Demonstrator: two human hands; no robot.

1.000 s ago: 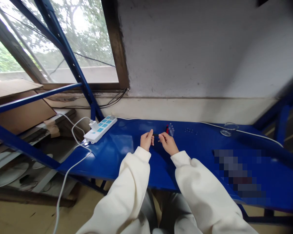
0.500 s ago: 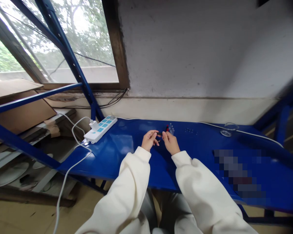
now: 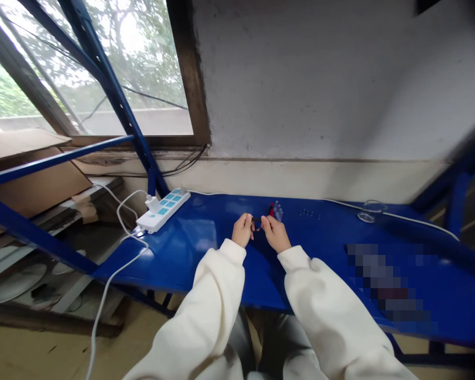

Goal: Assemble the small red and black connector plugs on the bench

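Above the blue table, my left hand is closed on one end of a small black stick-like piece. The other end is pinched in my right hand. The piece lies roughly level between the two hands, and its exact kind is too small to tell. Just behind my right hand stand a small red item and a cluster of clear pieces. Several tiny clear bits lie farther right.
A white power strip with a plug and cable sits at the table's left. Clear rings lie at the back right by a white cable. A blurred-out patch covers the right front. Blue rack posts rise at left.
My left hand's fingers have curled in more around the black piece. My right hand has shifted very slightly left and down. The things on the table are unmoved.
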